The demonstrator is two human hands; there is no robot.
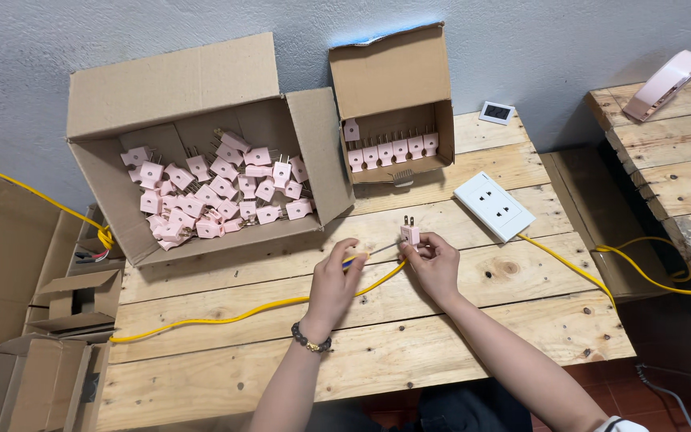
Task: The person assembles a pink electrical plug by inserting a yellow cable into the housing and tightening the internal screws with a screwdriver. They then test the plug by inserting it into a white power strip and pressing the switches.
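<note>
A pink plug adapter (410, 234), prongs up, is pinched in the fingers of the right hand (435, 264) over the middle of the wooden pallet table (361, 352). The left hand (333, 284) is closed around a yellow-handled screwdriver (365, 256) whose tip meets the adapter. A yellow cable (241, 314) runs beneath both hands to a white double socket plate (493, 206) nearer the table's far right corner. Along the far edge stand a small cardboard box (393, 96) with a row of adapters and, toward the far left corner, a large cardboard box (201, 152) heaped with them.
</note>
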